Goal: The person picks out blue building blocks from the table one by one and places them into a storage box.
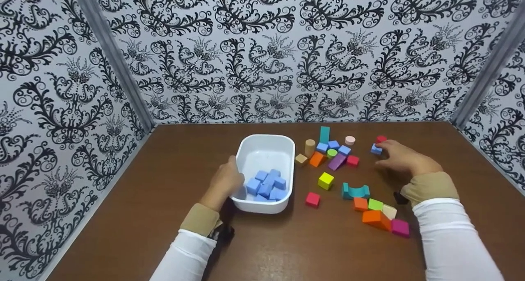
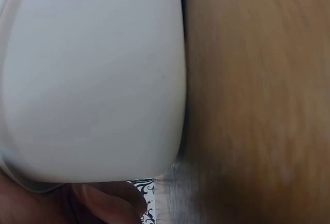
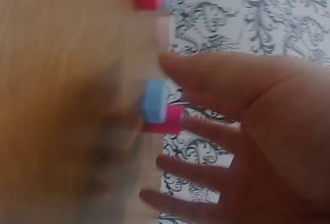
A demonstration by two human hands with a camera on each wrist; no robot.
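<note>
The left grip clasps a white plastic tub by its left rim. The right grip, spread and empty, hovers beside a light-blue block, far right: apparently reaching, needing a pinch next.

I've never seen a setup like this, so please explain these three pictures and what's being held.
There's no machine here, just a person's bare hands. The wide picture comes from a camera on the head; the two close ones come from cameras on the left and right wrists. On the brown table sits a white tub with blue blocks inside. To its right lie loose coloured blocks. The left hand grips the tub's side. The right hand is at a loose blue block, fingers spread, not gripping it.
</note>
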